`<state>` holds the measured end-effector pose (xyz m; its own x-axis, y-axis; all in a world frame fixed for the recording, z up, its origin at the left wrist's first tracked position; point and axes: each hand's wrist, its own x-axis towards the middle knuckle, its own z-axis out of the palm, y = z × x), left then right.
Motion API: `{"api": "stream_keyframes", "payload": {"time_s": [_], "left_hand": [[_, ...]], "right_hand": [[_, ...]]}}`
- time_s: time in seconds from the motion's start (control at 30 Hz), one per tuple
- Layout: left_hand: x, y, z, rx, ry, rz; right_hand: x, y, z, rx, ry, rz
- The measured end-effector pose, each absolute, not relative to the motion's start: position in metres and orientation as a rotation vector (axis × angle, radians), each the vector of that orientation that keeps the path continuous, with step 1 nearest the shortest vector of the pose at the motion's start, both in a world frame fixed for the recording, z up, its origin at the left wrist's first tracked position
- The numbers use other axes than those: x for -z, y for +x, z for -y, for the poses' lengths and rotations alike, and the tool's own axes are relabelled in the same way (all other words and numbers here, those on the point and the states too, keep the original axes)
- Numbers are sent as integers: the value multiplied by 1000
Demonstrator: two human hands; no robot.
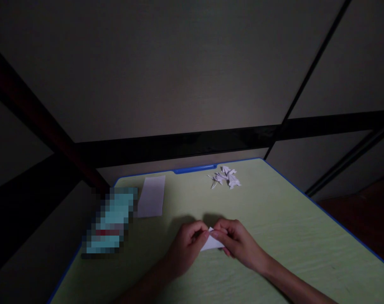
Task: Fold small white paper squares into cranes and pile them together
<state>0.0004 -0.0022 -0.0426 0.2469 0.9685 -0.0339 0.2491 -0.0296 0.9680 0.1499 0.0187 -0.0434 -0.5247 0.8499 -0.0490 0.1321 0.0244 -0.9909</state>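
Note:
A small piece of folded white paper is held between my two hands, low over the middle of the table. My left hand pinches it from the left, thumb on top. From the right, my right hand grips the same piece, its thumb pressed near the paper's upper point. The thumbs nearly meet at that point. Fingers cover both sides of the paper, so the full shape of its folds is hidden.
The pale green table has a blue rim and a blue slot at its far edge. Several folded paper pieces lie at the back. White paper lies at left, beside a blurred teal rectangular object. Dark panels stand behind.

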Motion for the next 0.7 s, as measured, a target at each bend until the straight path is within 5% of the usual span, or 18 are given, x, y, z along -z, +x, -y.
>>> {"api": "stream_keyframes", "payload": {"time_s": [0.7], "left_hand": [[51,-1,-1,-989,1513,-1480]], "right_hand": [[44,156,-27,-1775,-820,1639]]}}
